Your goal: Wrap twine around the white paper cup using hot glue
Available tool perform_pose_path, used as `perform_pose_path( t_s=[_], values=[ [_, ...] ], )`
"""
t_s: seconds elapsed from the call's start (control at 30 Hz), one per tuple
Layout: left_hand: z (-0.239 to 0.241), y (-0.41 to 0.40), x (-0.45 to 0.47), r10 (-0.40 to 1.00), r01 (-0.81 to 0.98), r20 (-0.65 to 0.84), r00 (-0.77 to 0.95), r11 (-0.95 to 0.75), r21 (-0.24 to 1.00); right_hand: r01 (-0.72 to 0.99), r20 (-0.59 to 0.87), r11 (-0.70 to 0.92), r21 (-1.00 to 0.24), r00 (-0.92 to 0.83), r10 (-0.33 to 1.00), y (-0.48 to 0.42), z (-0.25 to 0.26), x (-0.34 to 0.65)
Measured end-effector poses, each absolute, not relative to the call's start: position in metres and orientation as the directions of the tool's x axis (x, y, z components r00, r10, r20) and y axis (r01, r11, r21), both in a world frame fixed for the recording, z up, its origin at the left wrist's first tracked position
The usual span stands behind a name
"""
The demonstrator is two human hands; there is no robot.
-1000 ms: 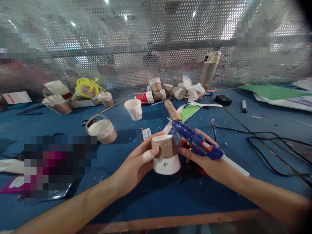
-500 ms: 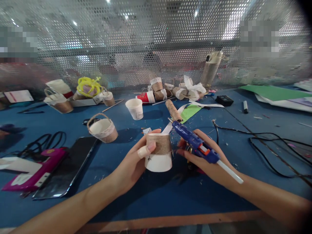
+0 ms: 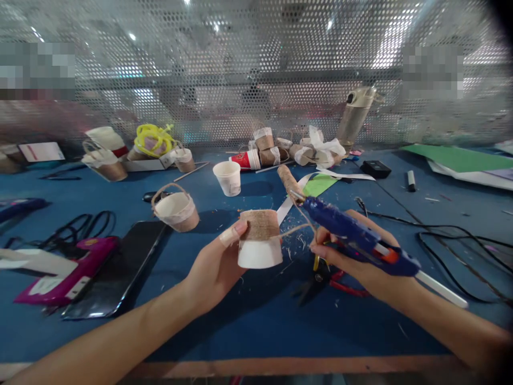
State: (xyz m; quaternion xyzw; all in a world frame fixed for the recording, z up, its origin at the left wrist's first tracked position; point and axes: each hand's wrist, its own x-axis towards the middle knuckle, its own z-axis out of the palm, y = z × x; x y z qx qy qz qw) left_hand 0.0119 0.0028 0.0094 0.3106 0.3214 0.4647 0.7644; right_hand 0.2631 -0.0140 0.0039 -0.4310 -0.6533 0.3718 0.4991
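Note:
My left hand is closed around an upside-down paper cup. Brown twine wraps the cup's upper part, and its lower part is bare white. From the cup a loose length of twine runs to the fingertips of my right hand, which pinch it. That same hand also holds a blue glue gun, nozzle pointing up and left, a white glue stick jutting from its back. Behind the nozzle lies a roll of twine. Under my right hand are scissors, partly hidden.
A small twine-handled basket and a white paper cup stand beyond my left hand. A phone and a magenta glue gun lie left. Black cable crosses the right side. Several wrapped cups sit at the back.
My right hand and the glue gun have moved right, away from the cup. Twine now stretches between cup and fingers, and the scissors show more.

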Motion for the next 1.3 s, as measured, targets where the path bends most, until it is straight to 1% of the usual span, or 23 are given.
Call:
perform_pose_path(
  t_s=[0.07, 0.13, 0.23, 0.3, 0.43, 0.47, 0.53, 0.63, 0.73, 0.83, 0.97, 1.1, 1.3],
  values=[
    [0.011, 0.003, 0.013, 0.910, -0.523, -0.232, 0.344, 0.390, 0.758, 0.145, 0.333, 0.374, -0.916, -0.246, 0.910, -0.016, 0.006, 0.266],
    [0.012, 0.004, 0.012, 0.907, -0.518, -0.239, 0.347, 0.398, 0.757, 0.079, 0.313, 0.356, -0.931, -0.328, 0.892, -0.017, 0.005, 0.269],
    [0.010, 0.003, 0.010, 0.888, -0.464, -0.239, 0.393, 0.416, 0.782, 0.049, 0.292, 0.334, -0.941, -0.380, 0.878, -0.017, 0.004, 0.274],
    [0.007, 0.003, 0.008, 0.880, -0.421, -0.229, 0.416, 0.409, 0.810, 0.076, 0.333, 0.386, -0.919, -0.373, 0.866, -0.018, 0.005, 0.275],
    [0.003, 0.004, 0.006, 0.904, -0.355, -0.217, 0.369, 0.353, 0.866, 0.189, 0.443, 0.503, -0.843, -0.283, 0.851, -0.017, 0.007, 0.272],
    [0.004, 0.004, 0.006, 0.908, -0.345, -0.215, 0.361, 0.344, 0.873, 0.213, 0.462, 0.525, -0.824, -0.285, 0.840, -0.017, 0.007, 0.271],
    [0.004, 0.004, 0.006, 0.913, -0.345, -0.202, 0.355, 0.329, 0.879, 0.224, 0.478, 0.565, -0.794, -0.343, 0.808, -0.016, 0.007, 0.270],
    [0.006, 0.003, 0.006, 0.919, -0.362, -0.179, 0.351, 0.309, 0.879, 0.218, 0.448, 0.577, -0.787, -0.442, 0.777, -0.015, 0.003, 0.271],
    [0.006, 0.002, 0.005, 0.924, -0.371, -0.165, 0.345, 0.296, 0.880, 0.300, 0.413, 0.579, -0.758, -0.466, 0.782, -0.017, -0.001, 0.274],
    [0.006, 0.001, 0.004, 0.931, -0.369, -0.156, 0.329, 0.280, 0.886, 0.343, 0.410, 0.592, -0.729, -0.474, 0.779, -0.018, -0.002, 0.275],
    [0.007, 0.001, 0.004, 0.942, -0.377, -0.138, 0.305, 0.252, 0.891, 0.324, 0.426, 0.608, -0.725, -0.483, 0.765, -0.017, -0.001, 0.275],
    [0.007, 0.001, 0.005, 0.954, -0.388, -0.121, 0.274, 0.225, 0.894, 0.321, 0.454, 0.649, -0.689, -0.507, 0.733, -0.016, 0.000, 0.274],
    [0.006, 0.001, 0.004, 0.964, -0.383, -0.096, 0.249, 0.189, 0.904, 0.383, 0.423, 0.602, -0.701, -0.456, 0.783, -0.017, -0.001, 0.273]
  ],
)
